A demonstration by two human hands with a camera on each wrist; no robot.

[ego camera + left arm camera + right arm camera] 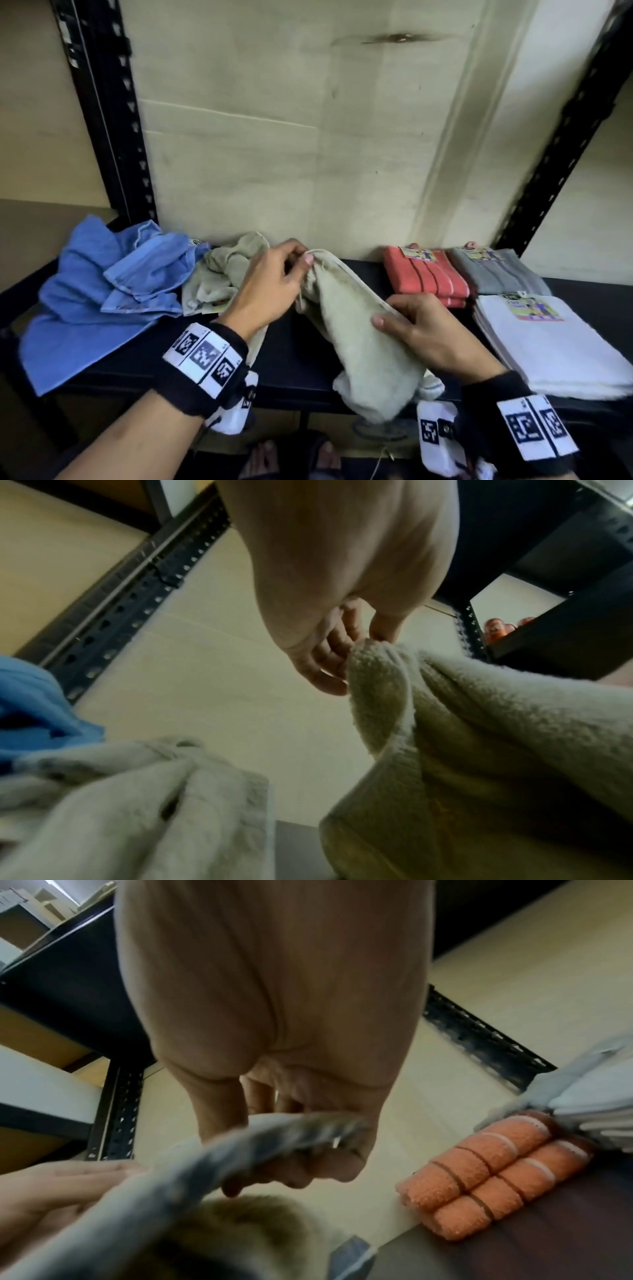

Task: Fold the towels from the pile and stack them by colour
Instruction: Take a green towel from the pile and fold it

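Pinching a beige towel [359, 329] above the dark shelf [294, 356], the left hand [270, 284] and right hand [421, 329] are each grasping it between crumpled blue towels [102, 294] and folded coral towels [424, 277], grey towels [496, 274] and white towels [548, 346].

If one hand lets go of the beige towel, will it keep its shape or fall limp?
Probably limp: the beige towel already sags over the shelf edge between the left hand and the right hand. Its thick pile suggests little slipping.
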